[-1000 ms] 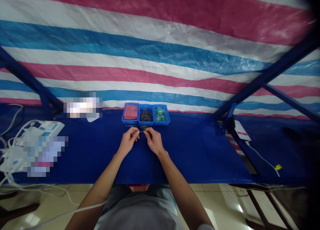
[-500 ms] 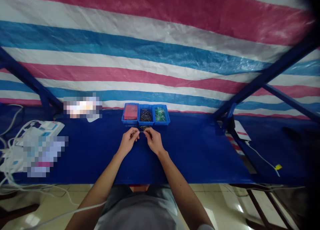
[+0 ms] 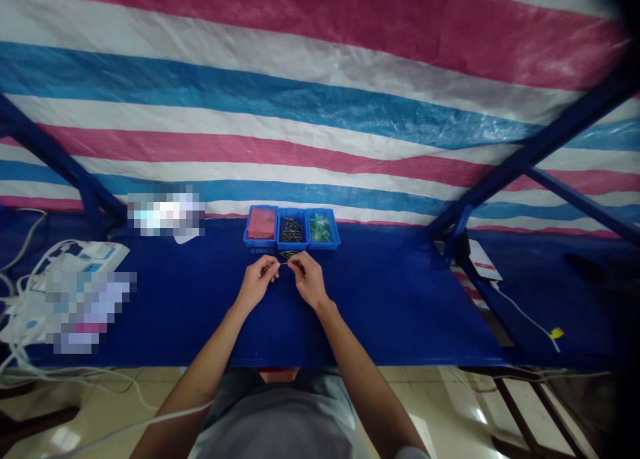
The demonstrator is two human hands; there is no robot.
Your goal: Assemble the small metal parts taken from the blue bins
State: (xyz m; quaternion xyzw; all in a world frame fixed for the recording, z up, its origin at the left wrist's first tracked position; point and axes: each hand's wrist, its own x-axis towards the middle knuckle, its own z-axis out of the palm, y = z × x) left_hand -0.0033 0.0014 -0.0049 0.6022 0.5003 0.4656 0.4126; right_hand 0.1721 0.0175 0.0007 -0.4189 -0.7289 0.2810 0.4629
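Note:
Above the middle of the blue table, my left hand (image 3: 259,276) and my right hand (image 3: 307,277) face each other, fingertips pinched. Between them runs a thin screw (image 3: 283,264), one end in each pinch; its details are too small to make out. Just beyond my fingers lies a small pile of loose dark screws (image 3: 290,254), partly hidden by my right hand. Behind that pile stands a blue bin of dark screws (image 3: 291,231). To its left is a bin with flat red packets (image 3: 261,223), and to its right one with green-and-clear small bags (image 3: 320,228).
A power strip (image 3: 107,252) and tangled white cables (image 3: 20,339) lie at the left. Near the right frame post (image 3: 456,236) rests a white device (image 3: 483,260) with a cable. A striped plastic sheet (image 3: 300,132) hangs behind the table (image 3: 400,292).
My right hand has shifted very slightly upward at the knuckles, and the screw appears turned a little. My left hand stays in place.

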